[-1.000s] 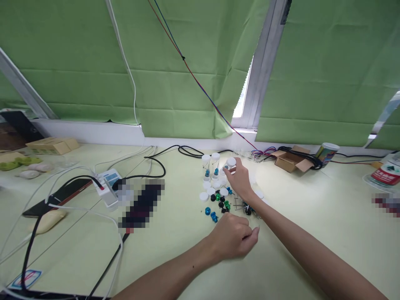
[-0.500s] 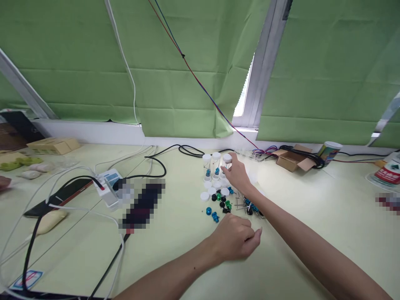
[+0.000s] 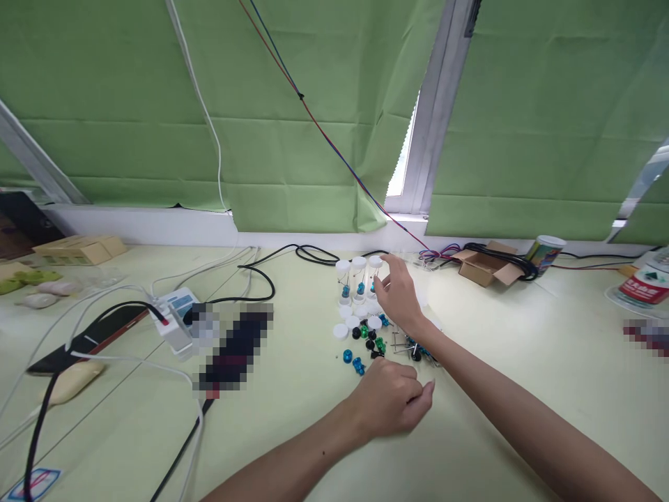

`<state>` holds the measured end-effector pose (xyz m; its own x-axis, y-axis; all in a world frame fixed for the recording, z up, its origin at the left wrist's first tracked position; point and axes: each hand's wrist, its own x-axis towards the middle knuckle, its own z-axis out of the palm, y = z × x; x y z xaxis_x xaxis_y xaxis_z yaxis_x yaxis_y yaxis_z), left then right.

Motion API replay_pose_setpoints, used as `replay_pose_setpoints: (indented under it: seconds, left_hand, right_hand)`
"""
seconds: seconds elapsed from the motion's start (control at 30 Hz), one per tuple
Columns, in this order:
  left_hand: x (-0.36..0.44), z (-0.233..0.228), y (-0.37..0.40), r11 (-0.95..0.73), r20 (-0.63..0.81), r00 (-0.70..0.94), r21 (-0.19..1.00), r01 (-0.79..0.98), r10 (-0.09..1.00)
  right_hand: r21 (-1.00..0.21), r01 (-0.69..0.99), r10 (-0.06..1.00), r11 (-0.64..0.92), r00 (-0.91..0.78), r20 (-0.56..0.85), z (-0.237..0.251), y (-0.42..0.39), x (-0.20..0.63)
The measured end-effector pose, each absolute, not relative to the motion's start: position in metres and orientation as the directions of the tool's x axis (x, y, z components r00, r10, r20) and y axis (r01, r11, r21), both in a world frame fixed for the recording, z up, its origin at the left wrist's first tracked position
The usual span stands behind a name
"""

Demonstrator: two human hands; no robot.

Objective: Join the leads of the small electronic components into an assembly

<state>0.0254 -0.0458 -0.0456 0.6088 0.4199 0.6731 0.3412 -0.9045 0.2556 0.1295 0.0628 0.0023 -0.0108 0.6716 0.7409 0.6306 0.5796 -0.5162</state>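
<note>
**Right hand at third capped vial; left hand curled on table**

Right hand [image 3: 398, 296] reaches forward across the pale green table [image 3: 523, 348]. Fingers loosely curved, fingertips at the white cap of the rightmost vial [image 3: 374, 274]; thumb on its near side. Whether the vial is actually pinched cannot be told at this size.

Three clear vials with white caps stand upright in a row. The left vial [image 3: 343, 280] and middle vial [image 3: 358, 277] sit at 9 o'clock from the right hand, each with a small blue piece inside.

Left hand [image 3: 391, 403] rests at 6 o'clock from the vials, curled into a loose fist, thumb against forefinger. Any content is hidden.

Between the two hands: loose white caps [image 3: 341, 330], then a scatter of small blue, green and black parts [image 3: 370, 343] with thin metal pins alongside.

At 9 o'clock from the scatter: a white power strip [image 3: 175, 315] with black and white cables. At 2 o'clock: an open cardboard box [image 3: 483, 265] holding coiled black cable, and a printed cup [image 3: 545, 252] just beyond it. Green blinds [image 3: 313, 125] hang at 12 o'clock.
</note>
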Motion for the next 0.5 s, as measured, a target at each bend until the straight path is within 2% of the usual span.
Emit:
replay_pose_setpoints:
  seconds: [0.2, 0.37, 0.5]
  left_hand:
    - [0.024, -0.044, -0.043, -0.905, 0.685, 0.596, 0.270, 0.328, 0.420]
    - [0.022, -0.044, -0.042, -0.894, 0.666, 0.599, 0.280, 0.350, 0.444]
    - [0.021, -0.043, -0.042, -0.891, 0.671, 0.592, 0.277, 0.359, 0.447]
  right_hand:
    - [-0.432, 0.608, 0.574, 0.666, -0.049, 0.817, -0.009, 0.029, 0.147]
    - [-0.383, 0.650, 0.601, 0.656, -0.144, 0.786, -0.028, 0.006, 0.172]
    - [-0.394, 0.686, 0.652, 0.611, -0.154, 0.743, -0.035, 0.003, 0.177]
